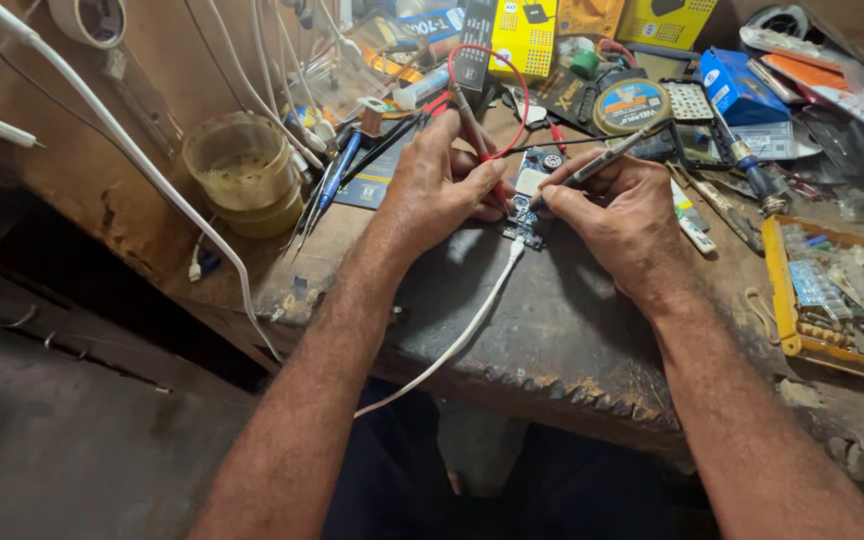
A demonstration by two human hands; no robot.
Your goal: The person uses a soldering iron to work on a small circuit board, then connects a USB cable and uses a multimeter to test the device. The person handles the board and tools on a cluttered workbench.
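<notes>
A white cable [452, 340] ran up over the worn bench edge [552, 385] to a small blue circuit board [525, 228] between both hands. The left hand [437, 190] pinched a red-wired probe [470, 118] against it; the right hand [622, 215] gripped a slim soldering iron [612, 158], tip on the board. A yellow parts tray [774, 290] sat right, a murky plastic tub [242, 165] left. Behind lay a round yellow-rimmed tin [632, 105], a blue box [737, 88] and yellow packages [524, 35]
</notes>
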